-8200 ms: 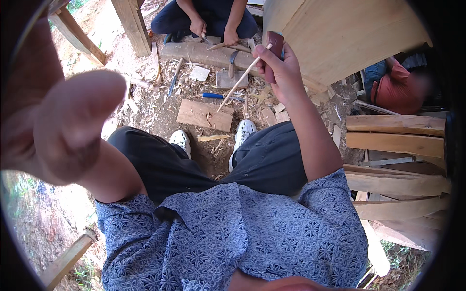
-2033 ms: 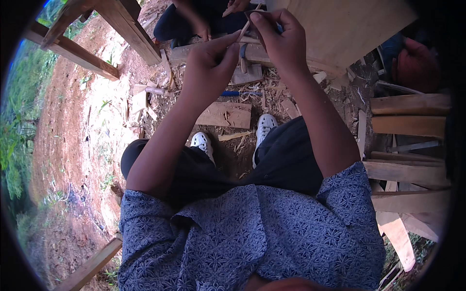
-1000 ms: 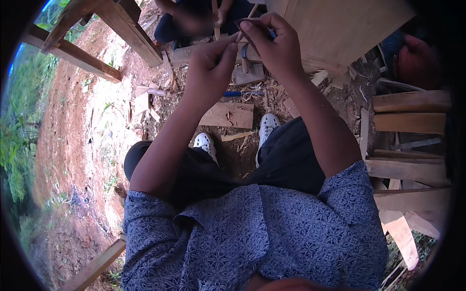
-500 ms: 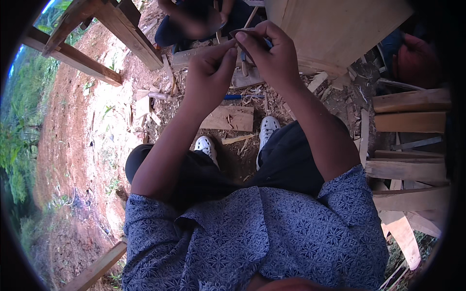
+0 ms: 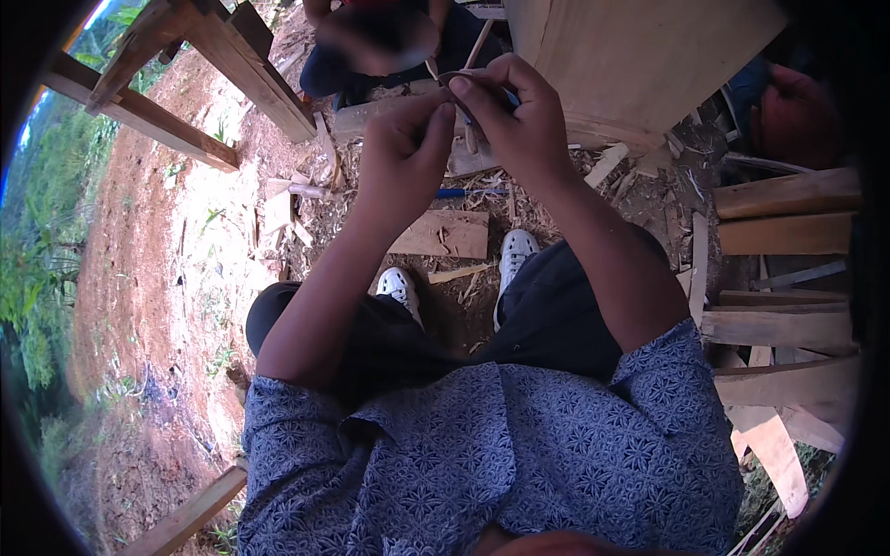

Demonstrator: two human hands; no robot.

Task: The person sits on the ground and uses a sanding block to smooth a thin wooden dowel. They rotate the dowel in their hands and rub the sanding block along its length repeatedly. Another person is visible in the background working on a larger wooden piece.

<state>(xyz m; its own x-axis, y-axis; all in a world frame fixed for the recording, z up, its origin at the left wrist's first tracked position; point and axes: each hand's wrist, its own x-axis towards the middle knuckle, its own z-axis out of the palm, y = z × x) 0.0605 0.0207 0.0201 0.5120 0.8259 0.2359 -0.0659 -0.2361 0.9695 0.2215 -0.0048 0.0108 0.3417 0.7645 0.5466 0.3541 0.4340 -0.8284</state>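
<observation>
Both my hands are raised together at the upper middle, fingers pinched close to each other. A small, thin, dark curved piece [image 5: 451, 77] shows at the fingertips; its kind is too small to make out. My right hand [image 5: 519, 116] grips it between thumb and fingers. My left hand [image 5: 408, 148] is closed beside it, thumb pressed on the curled fingers, and what lies inside is hidden. Below the hands, a short plank [image 5: 440, 233] lies on the ground near my white shoes, with a blue rod-shaped thing [image 5: 464, 193] just beyond it.
A person [image 5: 371, 46] sits opposite, beyond my hands. A large pale wooden panel [image 5: 640, 65] stands at the upper right, with stacked timber [image 5: 783, 234] along the right. Wooden beams [image 5: 250, 69] stand upper left. Wood shavings and offcuts cover the ground.
The view has shifted slightly, so the ground and beams sit a little lower. My hands stay pinched together at nearly the same place. The person opposite has moved their hands.
</observation>
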